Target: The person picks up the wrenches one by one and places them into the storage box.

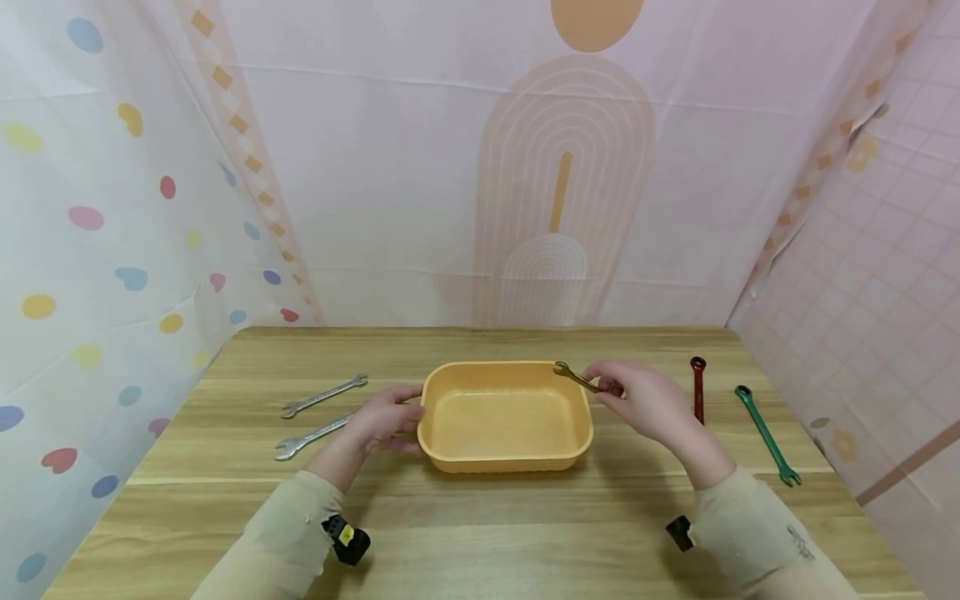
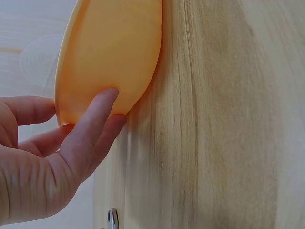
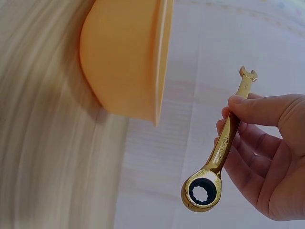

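We count five wrenches and one tray on the wooden table point(image 1: 480, 533): two silver wrenches point(image 1: 324, 395) lying at the left, a red wrench point(image 1: 698, 388) and a green wrench point(image 1: 767, 435) lying at the right, and a gold wrench point(image 1: 576, 377) up in our right hand point(image 1: 645, 402). The single orange tray point(image 1: 504, 457) sits at the middle of the table, between our two hands. Our left hand point(image 1: 384, 422) reaches in from the left with fingers point(image 2: 90, 126) nearly straight, the tips pressed against the tray's outer wall and rim, thumb apart. Our right hand is raised just over the tray's far right corner, thumb and fingers curled and pinching the gold wrench's shank. That wrench is shiny gold, with a ratcheting ring end point(image 3: 202, 192) hanging free below the grip and a small open-jaw end above it, tilted over the tray's rim.
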